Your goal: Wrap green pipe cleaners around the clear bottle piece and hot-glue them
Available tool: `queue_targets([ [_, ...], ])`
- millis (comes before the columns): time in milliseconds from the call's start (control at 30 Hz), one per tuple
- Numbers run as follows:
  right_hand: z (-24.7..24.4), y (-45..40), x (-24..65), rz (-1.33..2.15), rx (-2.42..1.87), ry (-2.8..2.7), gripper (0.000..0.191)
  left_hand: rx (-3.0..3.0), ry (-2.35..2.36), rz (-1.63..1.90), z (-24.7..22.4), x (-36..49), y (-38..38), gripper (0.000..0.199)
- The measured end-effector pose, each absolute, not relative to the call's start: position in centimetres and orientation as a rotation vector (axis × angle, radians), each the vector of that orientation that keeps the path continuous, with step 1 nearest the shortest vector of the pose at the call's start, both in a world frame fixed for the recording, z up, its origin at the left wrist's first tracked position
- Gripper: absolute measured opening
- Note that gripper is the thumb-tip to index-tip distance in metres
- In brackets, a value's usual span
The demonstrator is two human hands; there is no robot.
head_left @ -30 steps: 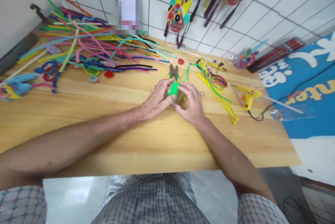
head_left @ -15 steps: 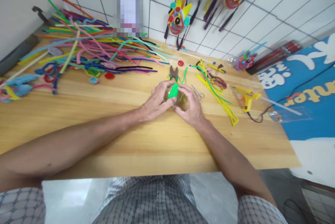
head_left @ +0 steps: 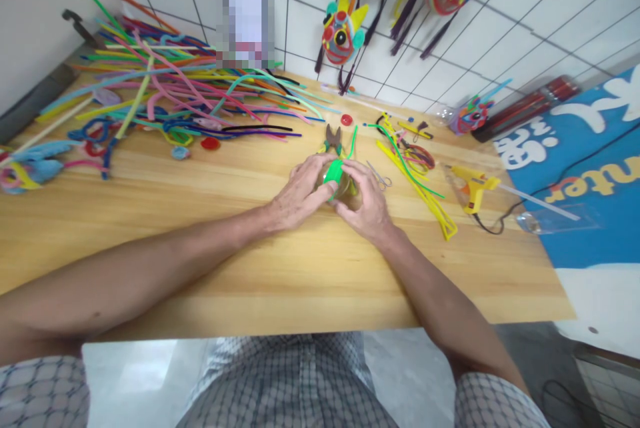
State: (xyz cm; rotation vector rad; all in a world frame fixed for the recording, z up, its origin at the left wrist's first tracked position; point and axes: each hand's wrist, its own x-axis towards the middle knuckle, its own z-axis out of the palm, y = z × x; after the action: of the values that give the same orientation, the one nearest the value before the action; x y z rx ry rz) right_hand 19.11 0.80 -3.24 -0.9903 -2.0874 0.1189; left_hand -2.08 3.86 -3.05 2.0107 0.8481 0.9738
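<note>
Between both hands is a clear, rounded plastic piece [head_left: 344, 199], seemingly a ball or half-ball, with a bright green patch [head_left: 333, 171] of pipe cleaner laid side by side on it. My left hand [head_left: 303, 191] is wrapped round its left side, thumb pressed on the lower end of the green patch. Curled round the right side is my right hand [head_left: 367, 201], its fingertips at the top of the green. Just beyond the fingers lie pliers [head_left: 333, 138] with jaws apart, a loose green pipe cleaner [head_left: 353, 141] and small scissors [head_left: 383, 178].
Many coloured pipe cleaners [head_left: 190, 91] are heaped at the back left. Yellow pipe cleaners [head_left: 420, 195] and a yellow glue gun [head_left: 470, 187] with its cord lie to the right. A phone-like blurred panel [head_left: 247, 15] leans at the back; decorated masks [head_left: 341, 38] hang on the tiled wall.
Almost nothing differs. My left thumb has shifted slightly up over the green patch; both hands keep their hold, and the view has moved very slightly.
</note>
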Motion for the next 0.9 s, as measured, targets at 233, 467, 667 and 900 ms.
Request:
queue_targets([
  [233,-3.19,0.72,19.23,0.075,-1.003,-2.132,0.071,1.97,0.902,0.925,-2.34,-2.05,4.0,0.053],
  [467,-2.98,0.58,19.09,0.093,-1.011,-2.132,0.07,2.021,0.895,0.888,-2.78,-2.12,4.06,0.057],
  [667,-2.92,0.59,19.05,0.075,-0.993,-2.131,0.068,2.015,0.86,0.887,-2.9,-2.19,4.21,0.056],
  [900,-3.12,0.65,19.18,0.109,-1.031,-2.131,0.068,1.976,0.831,0.913,-3.18,-2.24,4.23,0.056],
])
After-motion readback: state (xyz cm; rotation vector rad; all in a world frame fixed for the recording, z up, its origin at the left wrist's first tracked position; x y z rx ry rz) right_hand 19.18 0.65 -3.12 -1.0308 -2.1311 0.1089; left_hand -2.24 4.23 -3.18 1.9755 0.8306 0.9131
